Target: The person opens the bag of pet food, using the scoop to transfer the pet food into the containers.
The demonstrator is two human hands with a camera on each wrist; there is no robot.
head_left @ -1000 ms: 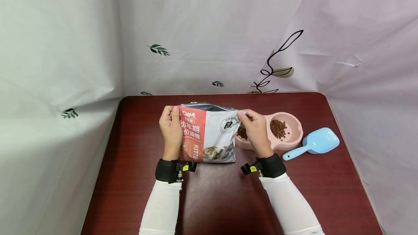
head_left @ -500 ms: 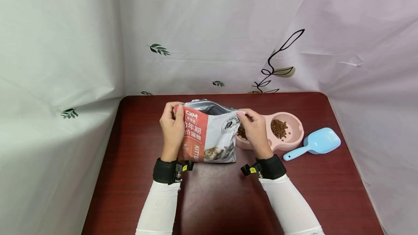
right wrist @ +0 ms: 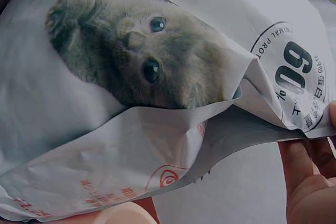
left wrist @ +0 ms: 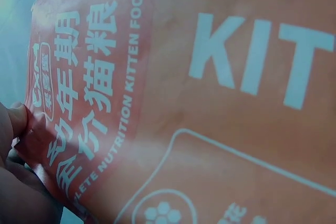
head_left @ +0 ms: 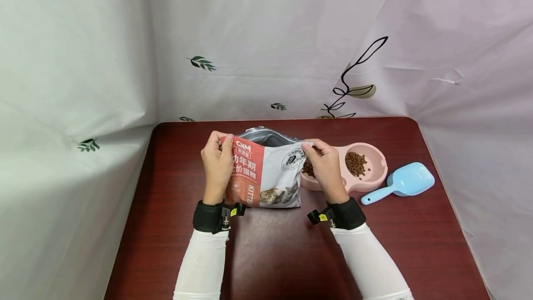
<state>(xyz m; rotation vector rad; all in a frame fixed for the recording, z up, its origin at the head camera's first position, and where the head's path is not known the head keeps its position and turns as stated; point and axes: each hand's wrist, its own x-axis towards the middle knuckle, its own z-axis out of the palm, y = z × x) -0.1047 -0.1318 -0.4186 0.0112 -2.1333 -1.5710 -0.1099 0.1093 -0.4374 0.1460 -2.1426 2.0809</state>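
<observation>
A red and white bag of kitten food (head_left: pixel 275 170) stands upright on the table, its mouth gaping and dark grey inside. My left hand (head_left: pixel 217 163) pinches its upper left corner, thumb on the front. At the opposite top corner my right hand (head_left: pixel 326 165) pinches the edge between thumb and fingers. The left wrist view shows the lettered red panel of the bag (left wrist: pixel 173 77) filling the picture, with fingers at its edge. In the right wrist view the bag's side (right wrist: pixel 147 145) is creased inward below a printed kitten. What lies inside the bag is hidden.
Right of the bag sits a pink double bowl (head_left: pixel 376 177) with brown kibble (head_left: pixel 355 164) in both hollows, partly behind my right hand. A light blue scoop (head_left: pixel 410 179) lies beside it near the table's right side. Patterned white cloth (head_left: pixel 258 50) hangs behind the table.
The bag's mouth has widened from a narrow slit to a broad opening. My left hand shifted slightly right, then back left with its corner; the right hand has stayed in place.
</observation>
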